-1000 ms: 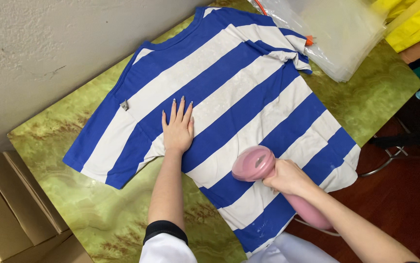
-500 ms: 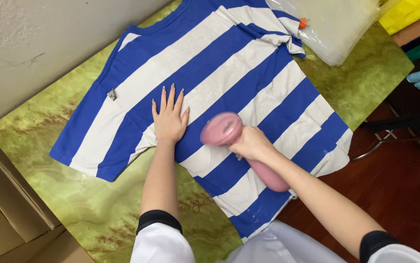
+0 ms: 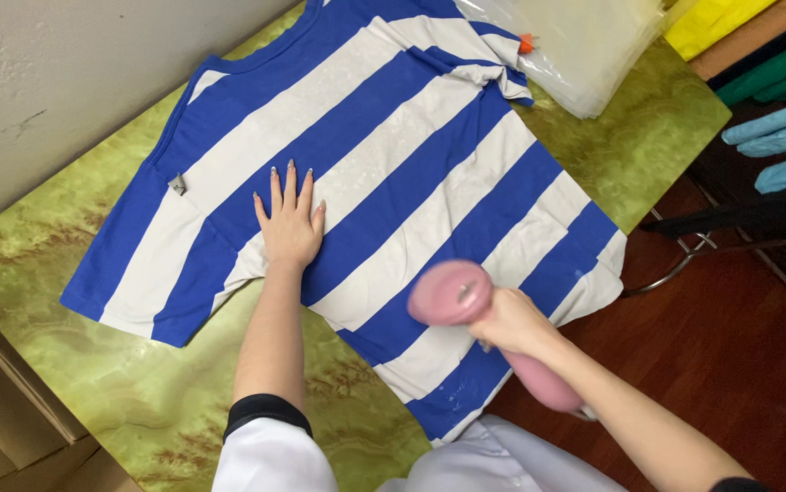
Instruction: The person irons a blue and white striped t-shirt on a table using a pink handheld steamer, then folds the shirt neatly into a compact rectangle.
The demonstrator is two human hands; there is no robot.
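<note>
Table: a green marbled top (image 3: 92,364) set against a pale wall, wide enough to carry the whole garment flat.
Shirt: a blue-and-white striped T-shirt (image 3: 384,173) lies spread face-up across the table, collar toward the far edge, hem hanging slightly over the near right corner; spreading it this way lets the cloth lie smooth.
Plastic bags: a stack of clear bags (image 3: 584,46) sits at the far right of the table, just beside the shirt's right sleeve, within reach but off the cloth.
Hanging clothes: blue, green and yellow garments (image 3: 775,137) hang to the right, well apart from the table.
Boxes: cardboard cartons (image 3: 1,410) stand at the table's left end, below its edge.
Steamer: a pink handheld steamer (image 3: 452,293), head blurred, hovers over the lower stripes near the hem.
Right hand: the right hand (image 3: 511,321) is wrapped closed around the steamer's handle, holding the head down toward the fabric.
Left hand: the left hand (image 3: 291,223) lies flat with fingers spread, gripping nothing, pressing the shirt near its left side, seemingly to keep the cloth from shifting.
Tag: a small grey tag (image 3: 178,185) sits on the left sleeve.
</note>
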